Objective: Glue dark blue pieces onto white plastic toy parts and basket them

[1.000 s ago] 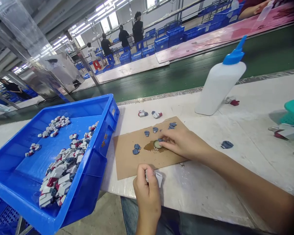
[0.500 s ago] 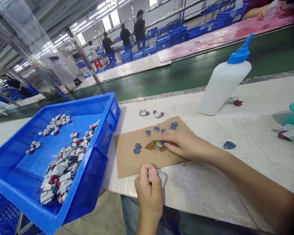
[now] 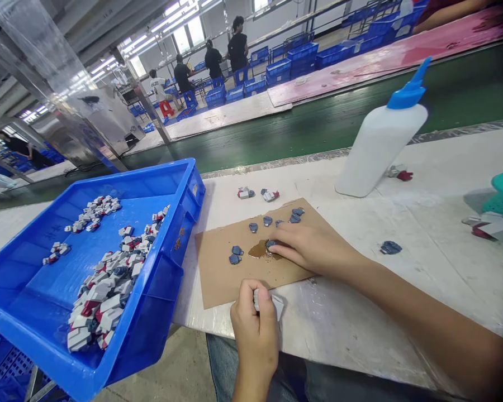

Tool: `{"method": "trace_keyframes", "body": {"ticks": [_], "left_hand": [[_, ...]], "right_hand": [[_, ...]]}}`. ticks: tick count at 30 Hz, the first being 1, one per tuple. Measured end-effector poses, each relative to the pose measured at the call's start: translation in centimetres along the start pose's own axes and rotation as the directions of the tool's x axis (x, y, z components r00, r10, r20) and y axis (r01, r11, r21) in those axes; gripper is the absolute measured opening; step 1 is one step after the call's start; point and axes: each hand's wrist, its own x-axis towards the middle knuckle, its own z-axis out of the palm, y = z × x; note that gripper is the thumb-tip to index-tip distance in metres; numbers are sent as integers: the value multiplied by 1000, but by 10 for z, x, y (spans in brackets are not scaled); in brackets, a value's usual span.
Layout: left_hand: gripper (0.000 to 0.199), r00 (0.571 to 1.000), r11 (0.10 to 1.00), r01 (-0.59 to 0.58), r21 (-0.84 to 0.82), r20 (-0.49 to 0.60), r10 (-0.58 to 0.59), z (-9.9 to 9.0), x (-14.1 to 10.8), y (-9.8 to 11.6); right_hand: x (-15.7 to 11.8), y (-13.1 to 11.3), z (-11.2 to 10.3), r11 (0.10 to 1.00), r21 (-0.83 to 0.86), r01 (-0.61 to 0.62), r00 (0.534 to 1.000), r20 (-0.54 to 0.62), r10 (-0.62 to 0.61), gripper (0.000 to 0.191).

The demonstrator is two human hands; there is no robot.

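The left hand [image 3: 256, 326] is closed like a fist, its thumb pointing upward beside the curled index finger. The left wrist [image 3: 255, 371] rises from the lower edge. The bare right forearm [image 3: 402, 298] comes slanting from the lower right. The right hand [image 3: 314, 245] bends downward, thumb and index finger brought near in a pinch.

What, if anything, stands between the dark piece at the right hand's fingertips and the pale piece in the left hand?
Nothing visible stands in the way. The right hand has the dark piece at the brown wet patch; the left hand grips the pale piece. Between them, only flat cardboard shows.
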Motion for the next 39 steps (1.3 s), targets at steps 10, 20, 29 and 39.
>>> {"method": "trace_keyframes", "body": {"ticks": [10,20,29,39], "left_hand": [[34,999,999,-29,18,-21,30,1,1,0],[35,996,993,56,-100,-64,-62,3,3,2],[38,991,952,67,-299,-91,-99,4,8,2],[29,995,966,100,-237,12,-100,-2,6,6]], "right_hand": [[-1,-3,1,990,-133,53,978,-195,-79,34],[-2,6,0,991,-118,63,992,-101,-75,25],[-1,1,-5,999,-9,-39,993,-114,37,25],[-4,4,-12,1000,-4,-25,994,-103,24,22]]}}
